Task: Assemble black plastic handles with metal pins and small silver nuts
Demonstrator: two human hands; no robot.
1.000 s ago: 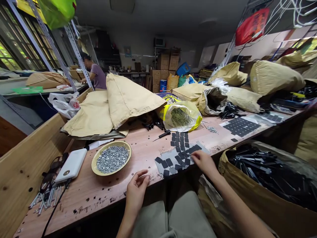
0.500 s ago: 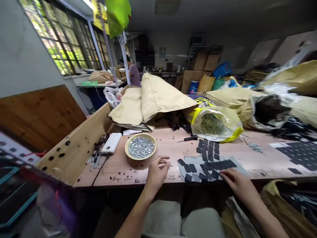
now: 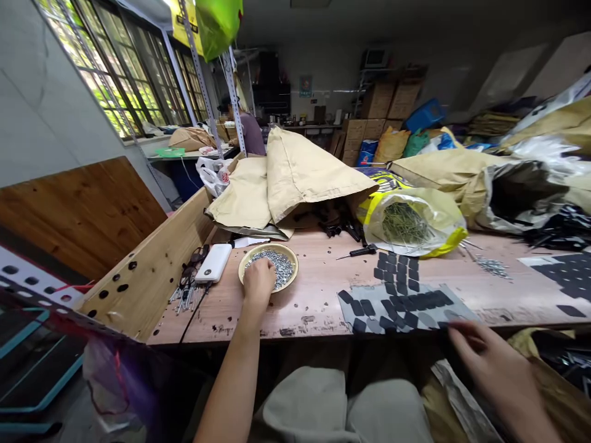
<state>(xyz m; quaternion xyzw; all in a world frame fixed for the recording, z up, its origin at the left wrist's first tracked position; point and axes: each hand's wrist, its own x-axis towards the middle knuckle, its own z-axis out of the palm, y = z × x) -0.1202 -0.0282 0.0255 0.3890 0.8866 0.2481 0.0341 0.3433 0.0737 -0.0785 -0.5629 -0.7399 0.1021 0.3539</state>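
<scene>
My left hand reaches into a round yellow bowl full of small shiny metal pieces. Its fingers are curled together, and the fingertips are hidden among the pieces. My right hand, smeared by motion, is at the table's front edge by the right end of a grey sheet. Whether its fingers hold anything is unclear. Black rounded pads lie over the sheet, some overlapping in a row. More black pads stand in columns just behind it.
A white power bank with a black cable and loose screws lie left of the bowl. Behind are a screwdriver, a yellow bag of thin pins and large tan sacks. A wooden board borders the left side.
My left hand has moved left and forward into the bowl, its fingers now curled. My right hand has drawn back to the right, away from the pads on the sheet.
</scene>
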